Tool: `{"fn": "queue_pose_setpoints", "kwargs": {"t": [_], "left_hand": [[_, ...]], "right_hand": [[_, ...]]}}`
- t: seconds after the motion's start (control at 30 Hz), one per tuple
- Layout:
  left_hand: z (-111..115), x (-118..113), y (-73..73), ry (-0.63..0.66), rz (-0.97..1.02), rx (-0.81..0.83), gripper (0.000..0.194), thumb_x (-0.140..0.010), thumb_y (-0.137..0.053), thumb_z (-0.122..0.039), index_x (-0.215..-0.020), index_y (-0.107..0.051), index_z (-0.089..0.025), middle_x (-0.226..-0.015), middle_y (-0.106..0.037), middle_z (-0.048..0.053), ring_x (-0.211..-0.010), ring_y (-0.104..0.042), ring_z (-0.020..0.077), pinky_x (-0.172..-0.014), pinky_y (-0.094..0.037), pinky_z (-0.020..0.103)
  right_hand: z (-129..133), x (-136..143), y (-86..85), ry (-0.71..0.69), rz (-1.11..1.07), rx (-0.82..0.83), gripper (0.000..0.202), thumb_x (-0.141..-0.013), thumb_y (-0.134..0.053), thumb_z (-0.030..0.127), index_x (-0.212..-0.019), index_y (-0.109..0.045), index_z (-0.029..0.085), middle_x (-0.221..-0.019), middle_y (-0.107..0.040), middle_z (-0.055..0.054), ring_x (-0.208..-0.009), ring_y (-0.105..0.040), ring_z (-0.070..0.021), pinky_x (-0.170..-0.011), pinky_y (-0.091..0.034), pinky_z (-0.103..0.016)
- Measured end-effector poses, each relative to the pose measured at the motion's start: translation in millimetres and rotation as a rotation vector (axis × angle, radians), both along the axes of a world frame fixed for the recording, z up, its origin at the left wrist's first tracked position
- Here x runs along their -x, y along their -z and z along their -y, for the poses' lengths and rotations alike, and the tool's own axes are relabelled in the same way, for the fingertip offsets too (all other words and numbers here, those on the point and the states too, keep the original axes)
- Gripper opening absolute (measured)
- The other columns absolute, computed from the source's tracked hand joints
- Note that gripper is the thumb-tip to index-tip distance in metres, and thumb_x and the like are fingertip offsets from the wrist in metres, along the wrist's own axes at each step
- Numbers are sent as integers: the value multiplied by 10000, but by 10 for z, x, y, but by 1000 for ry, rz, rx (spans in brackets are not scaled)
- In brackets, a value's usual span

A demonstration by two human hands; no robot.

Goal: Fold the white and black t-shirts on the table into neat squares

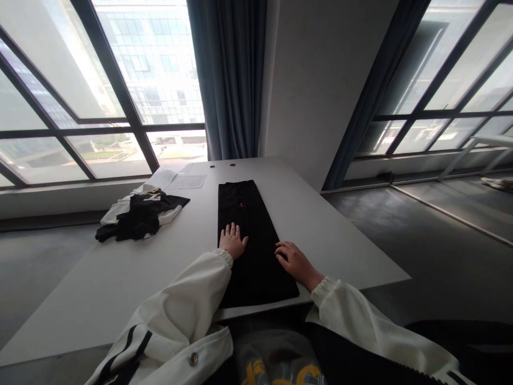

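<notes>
A long black folded garment (256, 272), perhaps trousers, lies flat on the white table in front of me. Its far end has a small pinkish-red mark near the middle. My left hand (233, 241) rests palm down on its left half, fingers spread and holding nothing. At the garment's right edge is my right hand (295, 263), fingers loosely bent and a little apart, the fingertips touching the cloth along that edge. Nothing shows in its grasp.
The white table (336, 246) runs away from me to a wall. On its left lies a rumpled heap of black and white clothing (144, 214), with paper sheets (186, 181) behind it. Blue curtains (230, 80) hang beside large windows. A white frame (460, 155) stands at right.
</notes>
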State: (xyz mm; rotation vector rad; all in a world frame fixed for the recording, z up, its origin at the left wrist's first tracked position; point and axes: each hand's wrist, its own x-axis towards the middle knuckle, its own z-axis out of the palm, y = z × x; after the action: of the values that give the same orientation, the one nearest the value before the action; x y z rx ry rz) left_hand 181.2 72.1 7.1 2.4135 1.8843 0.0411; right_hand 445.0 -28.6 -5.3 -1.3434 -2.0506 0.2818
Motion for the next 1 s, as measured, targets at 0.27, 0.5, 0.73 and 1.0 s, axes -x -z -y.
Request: {"fn": "queue_pose_setpoints", "kwargs": {"t": [0.27,0.5,0.73,1.0], "left_hand": [[415,160,159,78,74,-97,731,-1066,-362,-555,-1668,-398,-142,-1780,-206,144,-1646,-191,383,-1309,-220,602],[304,179,128,112,102,-45,700,-1081,-352,-530,-1691,-348,-186,-1766,-272,109,-1645,-220,336,-1328,-181,586],[-104,141,76,95,78,31,696,-1084,-325,-547,-1692,-341,-210,-1781,-230,85,-1654,-183,335,-1326,-171,588],[-481,94,84,-87,101,-60,763,-1063,-335,-580,-1695,-332,-152,-1800,-124,143,-1660,-94,393,-1334,-112,586]], "right_hand": [[19,12,-7,3,-17,10,153,-928,-618,167,-985,-742,235,-1292,-705,-120,-1244,-638,-300,-1110,-510,-535],[-7,3,14,4,-17,19,147,-935,-607,170,-969,-735,234,-1263,-706,-116,-1218,-639,-296,-1094,-514,-526],[13,10,-15,6,-18,21,151,-934,-614,156,-978,-733,237,-1267,-707,-107,-1219,-637,-289,-1092,-517,-512],[9,14,-6,15,-31,26,147,-931,-612,153,-960,-726,243,-1259,-703,-104,-1216,-635,-290,-1094,-516,-511]]}}
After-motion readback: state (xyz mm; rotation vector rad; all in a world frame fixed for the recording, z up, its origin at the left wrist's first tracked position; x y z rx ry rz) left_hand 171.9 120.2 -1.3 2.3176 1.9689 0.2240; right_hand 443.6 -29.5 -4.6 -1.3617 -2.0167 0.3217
